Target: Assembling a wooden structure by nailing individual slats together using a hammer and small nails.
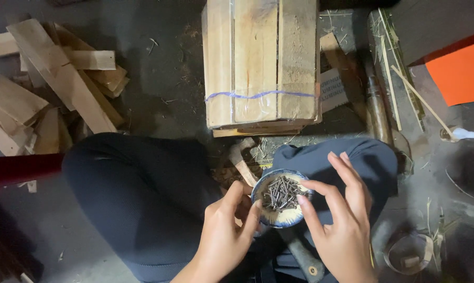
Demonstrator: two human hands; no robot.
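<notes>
Both hands up close now: the left hand [224, 236] cups the rim of a small blue-edged bowl [282, 198] full of dark nails [281, 192], fingers curled around it. The right hand [341, 220] reaches in, thumb and forefinger pinching at the nails. The bowl sits over the person's lap, with a wooden crate [261, 65] just beyond on the floor and scrap boards [48, 84] off to the left.

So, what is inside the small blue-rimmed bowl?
The bowl holds a loose pile of dark nails. They cover its bottom, and the right hand's thumb covers its right rim.
</notes>
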